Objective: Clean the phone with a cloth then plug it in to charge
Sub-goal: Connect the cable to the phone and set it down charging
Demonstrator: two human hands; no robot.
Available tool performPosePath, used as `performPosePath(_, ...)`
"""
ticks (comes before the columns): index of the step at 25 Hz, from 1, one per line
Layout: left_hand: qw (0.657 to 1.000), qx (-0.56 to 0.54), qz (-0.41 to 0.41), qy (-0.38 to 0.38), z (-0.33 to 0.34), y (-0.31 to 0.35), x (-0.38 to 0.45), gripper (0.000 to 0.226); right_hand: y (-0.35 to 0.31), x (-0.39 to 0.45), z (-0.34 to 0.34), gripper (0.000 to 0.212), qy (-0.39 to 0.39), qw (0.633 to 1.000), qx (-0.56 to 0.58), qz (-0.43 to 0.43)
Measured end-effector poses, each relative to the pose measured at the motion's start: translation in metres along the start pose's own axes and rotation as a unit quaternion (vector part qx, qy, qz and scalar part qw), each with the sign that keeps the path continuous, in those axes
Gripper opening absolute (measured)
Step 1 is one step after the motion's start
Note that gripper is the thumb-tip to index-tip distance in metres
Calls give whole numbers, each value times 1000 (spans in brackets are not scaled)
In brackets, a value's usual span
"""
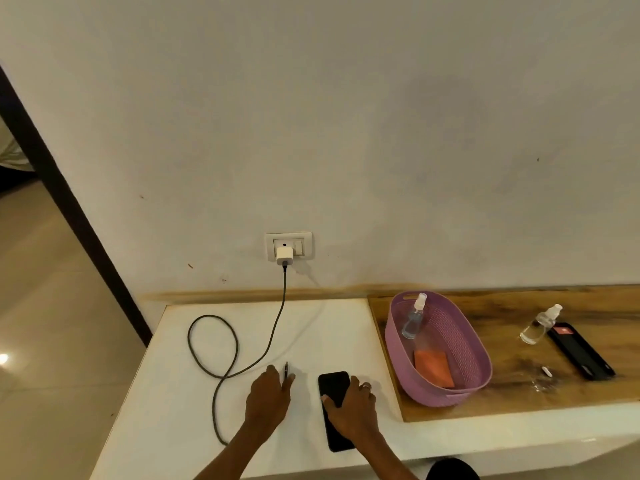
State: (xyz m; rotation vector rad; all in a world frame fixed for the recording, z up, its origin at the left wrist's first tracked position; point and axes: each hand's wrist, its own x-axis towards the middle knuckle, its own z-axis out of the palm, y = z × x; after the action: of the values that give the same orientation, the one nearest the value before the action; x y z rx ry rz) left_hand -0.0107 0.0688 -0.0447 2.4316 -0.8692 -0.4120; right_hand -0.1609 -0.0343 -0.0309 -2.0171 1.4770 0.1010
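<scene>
A black phone (333,386) lies flat on the white table (329,334), screen dark. My right hand (351,408) rests on its middle, fingers wrapped over its right edge. My left hand (268,398) is just left of it, pinching the plug end of the dark charging cable (212,344); the plug tip sticks up between finger and thumb. The cable loops across the table up to a white charger (284,256) in the wall socket (289,244). An orange cloth (433,368) lies inside the purple basket (481,358).
The purple basket also holds a spray bottle (414,317). On the wooden top (519,379) to the right lie a second clear bottle (540,323), a black phone case (581,351) and a small white cap (547,371). A dark door frame (69,209) stands left.
</scene>
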Motion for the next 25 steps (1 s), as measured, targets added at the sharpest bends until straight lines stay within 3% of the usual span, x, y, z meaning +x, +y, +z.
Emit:
performPosePath(3,994,101,6,-51,15,-2,-6,29,-6,-3,14,107,11,997,-59,39)
performPosePath(6,993,92,-8,-77,17,1,-5,18,-10,-1,18,102,17,995,-72,62)
performPosePath(10,994,-45,-57,-83,2,15,-2,8,-10,3,14,107,-7,996,-32,77)
performPosePath(15,968,-197,-119,-95,-18,22,-9,26,-7,-1,14,110,-18,1000,14,15)
performPosePath(18,944,-274,-156,-95,-27,23,-10,34,0,6,4,90,-41,988,145,23)
performPosePath(21,913,-348,-194,-84,-37,22,-9,23,2,3,-9,62,-95,917,382,59)
performPosePath(23,901,-374,-203,-85,-42,23,-11,11,-1,-4,-19,54,-132,865,476,86)
performPosePath(25,904,-373,-198,-70,-47,27,-13,12,-9,-6,-31,48,-167,791,577,116)
